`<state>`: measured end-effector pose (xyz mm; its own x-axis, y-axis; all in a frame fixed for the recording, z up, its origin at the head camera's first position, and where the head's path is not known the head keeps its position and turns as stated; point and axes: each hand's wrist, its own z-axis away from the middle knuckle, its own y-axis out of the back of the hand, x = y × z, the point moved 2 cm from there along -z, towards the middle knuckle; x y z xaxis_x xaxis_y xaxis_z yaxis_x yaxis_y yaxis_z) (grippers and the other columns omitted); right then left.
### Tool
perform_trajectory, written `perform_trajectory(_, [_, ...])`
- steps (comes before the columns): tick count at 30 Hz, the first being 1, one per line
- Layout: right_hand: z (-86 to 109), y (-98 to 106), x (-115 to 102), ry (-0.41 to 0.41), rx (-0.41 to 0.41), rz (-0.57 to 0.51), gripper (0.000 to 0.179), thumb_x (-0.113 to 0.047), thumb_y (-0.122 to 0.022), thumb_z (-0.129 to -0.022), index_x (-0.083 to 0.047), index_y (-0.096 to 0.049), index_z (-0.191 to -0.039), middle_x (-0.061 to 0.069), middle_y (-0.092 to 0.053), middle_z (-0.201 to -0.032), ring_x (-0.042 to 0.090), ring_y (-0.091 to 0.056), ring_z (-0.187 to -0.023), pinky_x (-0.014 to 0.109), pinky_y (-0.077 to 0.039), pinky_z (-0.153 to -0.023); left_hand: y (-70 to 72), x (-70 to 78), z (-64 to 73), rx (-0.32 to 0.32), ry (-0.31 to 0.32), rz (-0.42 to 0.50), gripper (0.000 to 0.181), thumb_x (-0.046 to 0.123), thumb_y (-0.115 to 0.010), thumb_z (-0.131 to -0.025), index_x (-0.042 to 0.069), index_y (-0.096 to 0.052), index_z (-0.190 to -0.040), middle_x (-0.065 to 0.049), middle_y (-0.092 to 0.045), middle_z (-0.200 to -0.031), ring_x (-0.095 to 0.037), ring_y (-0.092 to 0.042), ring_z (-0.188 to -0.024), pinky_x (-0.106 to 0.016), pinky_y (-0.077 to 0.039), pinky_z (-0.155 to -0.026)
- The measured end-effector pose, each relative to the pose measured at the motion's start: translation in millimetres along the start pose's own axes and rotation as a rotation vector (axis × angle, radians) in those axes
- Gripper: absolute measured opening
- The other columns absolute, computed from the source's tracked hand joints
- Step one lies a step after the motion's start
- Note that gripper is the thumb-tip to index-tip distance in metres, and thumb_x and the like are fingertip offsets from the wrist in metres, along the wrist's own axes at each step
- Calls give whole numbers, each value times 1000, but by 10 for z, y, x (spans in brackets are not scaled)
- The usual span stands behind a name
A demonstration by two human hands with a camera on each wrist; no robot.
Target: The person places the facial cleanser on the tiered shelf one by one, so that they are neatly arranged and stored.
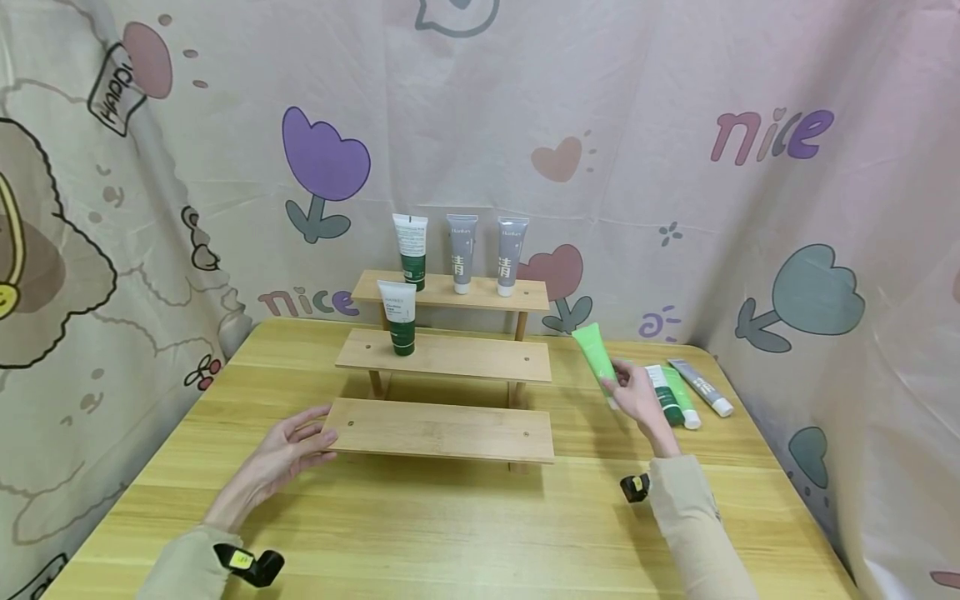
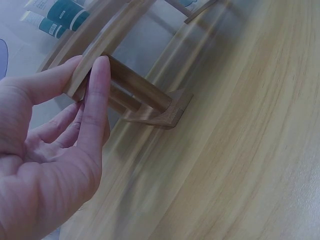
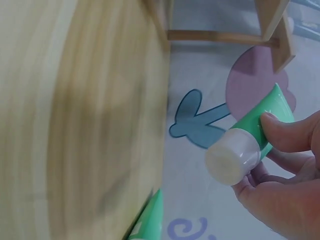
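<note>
My right hand (image 1: 639,398) holds a bright green squeeze tube (image 1: 595,350) above the table, to the right of a three-tier wooden stand (image 1: 442,429). In the right wrist view, thumb and fingers grip the tube's green body (image 3: 255,122) just behind its white cap (image 3: 232,156). My left hand (image 1: 281,450) pinches the left end of the stand's lowest board between thumb and fingers. One green-and-white tube (image 1: 399,317) stands cap-down on the middle tier. On the top tier are another green-and-white tube (image 1: 412,250) and two grey tubes (image 1: 462,250), (image 1: 512,254).
At the table's right lie several tubes: a dark green-and-white one (image 1: 663,396), a bright green one (image 1: 682,398) and a grey one (image 1: 701,387). The wooden table (image 1: 450,533) ends against a printed curtain (image 1: 630,108) at the back and sides.
</note>
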<state>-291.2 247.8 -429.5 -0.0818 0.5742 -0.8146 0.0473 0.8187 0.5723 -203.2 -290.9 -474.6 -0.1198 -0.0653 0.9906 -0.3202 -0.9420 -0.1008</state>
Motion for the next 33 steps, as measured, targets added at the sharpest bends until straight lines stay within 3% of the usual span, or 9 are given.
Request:
perform_trajectory(8, [-7,-54,-233,37,-7,-85,49,3,-55,-97,18,-41,-142,38,-55,-130,46,-57,-119,45,-57,-103,-3,18,5,3,8,-8,77,5,-55,-103,-12,-1,-156,-2,-53,-121,-7,-62,-104,-27,-63,-95])
perform_trajectory(18, [-14,-139,-532,98,-1,-142,47,4,-58,-96,15,-45,-140,35,-55,-130,43,-57,-119,34,-55,-101,-15,27,4,-9,-2,5,77,4,-54,-103,-14,-1,-155,-1,-56,-117,-7,-63,-101,-26,-63,-94])
perform_trajectory(27, [22,-209,-713,135,-26,-224,46,6,-58,-95,13,-46,-139,33,-55,-128,40,-56,-118,9,-49,-89,-20,26,0,-10,-9,24,75,3,-54,-102,-14,-3,-154,0,-58,-116,-8,-63,-102,-25,-63,-94])
perform_trajectory(33, [37,-285,-810,158,-31,-251,45,7,-59,-95,14,-47,-137,32,-55,-126,38,-56,-115,6,-48,-86,-20,25,1,-22,-20,30,74,2,-54,-103,-15,-3,-154,0,-59,-115,-8,-64,-102,-25,-63,-93])
